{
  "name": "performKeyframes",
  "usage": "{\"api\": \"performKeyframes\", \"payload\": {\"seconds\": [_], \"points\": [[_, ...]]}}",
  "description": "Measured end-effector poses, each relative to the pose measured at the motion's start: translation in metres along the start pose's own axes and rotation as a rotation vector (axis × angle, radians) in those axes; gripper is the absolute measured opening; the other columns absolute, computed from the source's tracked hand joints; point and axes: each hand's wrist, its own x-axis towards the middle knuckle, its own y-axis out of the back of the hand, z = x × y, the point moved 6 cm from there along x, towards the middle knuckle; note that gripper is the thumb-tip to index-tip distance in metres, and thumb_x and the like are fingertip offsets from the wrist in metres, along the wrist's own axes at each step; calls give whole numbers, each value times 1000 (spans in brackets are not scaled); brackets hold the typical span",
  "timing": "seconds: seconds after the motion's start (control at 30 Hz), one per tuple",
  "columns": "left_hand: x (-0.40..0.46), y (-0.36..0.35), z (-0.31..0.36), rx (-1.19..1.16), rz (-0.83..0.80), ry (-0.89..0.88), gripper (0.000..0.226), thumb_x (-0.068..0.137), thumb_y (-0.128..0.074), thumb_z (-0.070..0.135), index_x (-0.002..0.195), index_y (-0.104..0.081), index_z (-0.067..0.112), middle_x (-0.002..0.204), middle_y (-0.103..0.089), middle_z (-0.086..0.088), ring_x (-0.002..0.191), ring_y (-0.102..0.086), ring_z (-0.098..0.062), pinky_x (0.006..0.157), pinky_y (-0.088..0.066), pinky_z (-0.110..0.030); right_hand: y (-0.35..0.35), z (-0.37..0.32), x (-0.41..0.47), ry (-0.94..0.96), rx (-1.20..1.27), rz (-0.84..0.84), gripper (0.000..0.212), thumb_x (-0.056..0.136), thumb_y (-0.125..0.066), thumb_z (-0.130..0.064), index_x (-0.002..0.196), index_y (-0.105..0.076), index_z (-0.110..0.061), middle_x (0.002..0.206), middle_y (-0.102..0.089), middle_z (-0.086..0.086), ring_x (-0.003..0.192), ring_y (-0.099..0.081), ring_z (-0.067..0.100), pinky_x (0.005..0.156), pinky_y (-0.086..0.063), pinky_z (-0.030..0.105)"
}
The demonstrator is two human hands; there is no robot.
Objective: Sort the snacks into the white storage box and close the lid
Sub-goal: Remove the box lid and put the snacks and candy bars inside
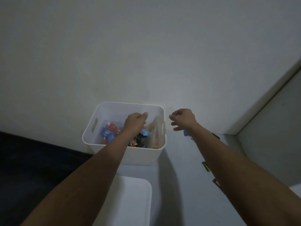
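The white storage box (143, 154) stands open against the wall, with several bright snack packets (110, 130) inside and a tall tan packet (155, 132) leaning on its right wall. My left hand (136, 120) hovers over the box's middle, knuckles up and fingers curled under; whether it holds anything is hidden. To the right of the box, my right hand (183, 119) hangs in the air with its fingers loosely spread and nothing in them. A blue snack (185, 132) lies just below it. The white lid (133, 201) lies flat in front of the box.
More snacks lie along my right forearm on the white surface: a dark one (215, 135), a green-yellow one (206, 166) and a red one (215, 181). A dark floor (32, 160) drops away at the left. A wall corner (260, 101) closes the right.
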Motion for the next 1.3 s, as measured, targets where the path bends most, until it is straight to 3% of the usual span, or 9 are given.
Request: {"api": "performKeyframes", "payload": {"seconds": [0.1,0.17,0.27,0.4,0.6,0.73,0.83,1.13,1.3], "points": [[-13,-42,26,-55,-68,-76,27,90,-61,34,76,-64,10,80,-67,-12,59,-59,-22,58,-51,-29,40,24,1,-35,-38,6,12,84,-71,-18,85,-66,-7,86,-68,15,74,-71,22,56,-57,33],[-23,-73,41,-36,-111,-133,28,88,-64,32,84,-67,5,78,-67,-12,55,-58,-19,55,-52,-31,66,45,0,-75,-82,1,12,83,-72,-18,80,-67,-8,82,-68,17,70,-70,24,56,-56,32],[-39,-122,47,12,-206,-159,29,84,-67,34,91,-67,5,79,-69,-14,59,-63,-22,62,-56,-36,101,81,-9,-144,-161,-24,13,82,-71,-15,79,-68,-3,78,-66,21,66,-64,29,64,-58,38],[-53,-186,27,162,-322,-161,24,77,-71,34,91,-67,15,79,-68,-9,78,-69,-29,74,-55,-37,141,135,-25,-260,-293,-97,19,84,-72,-18,97,-66,-5,91,-68,12,80,-66,22,70,-61,40],[-70,-264,-29,428,-476,-91,42,81,-71,29,118,-62,11,111,-67,-10,105,-62,-25,94,-49,-34,173,215,-41,-388,-438,-149,40,83,-74,-17,117,-58,-4,96,-65,14,88,-67,26,64,-60,37],[-73,-301,-58,603,-493,-148,47,80,-70,27,124,-58,18,124,-62,-7,114,-59,-25,98,-48,-40,176,248,-42,-316,-668,-162,46,78,-76,-24,119,-62,-8,110,-63,12,90,-64,26,69,-55,32],[-72,-324,-66,716,-485,-279,40,77,-68,25,116,-61,16,113,-62,-10,107,-59,-30,93,-50,-43,165,269,-41,-232,-810,-191,52,78,-73,-34,122,-58,-10,120,-61,10,108,-58,26,80,-47,29],[-64,-373,-96,917,-500,-414,64,83,-65,21,140,-37,20,140,-42,-6,125,-40,-28,100,-43,-41,143,297,-21,-42,-859,-217,39,78,-70,-29,114,-61,-18,111,-61,10,99,-61,28,74,-46,31],[-53,-377,-88,957,-389,-544,57,77,-67,18,131,-50,15,121,-58,-8,108,-50,-29,84,-46,-37,156,297,12,-48,-889,-144,42,82,-69,-30,116,-53,-10,114,-55,13,103,-56,29,77,-46,34]]}}
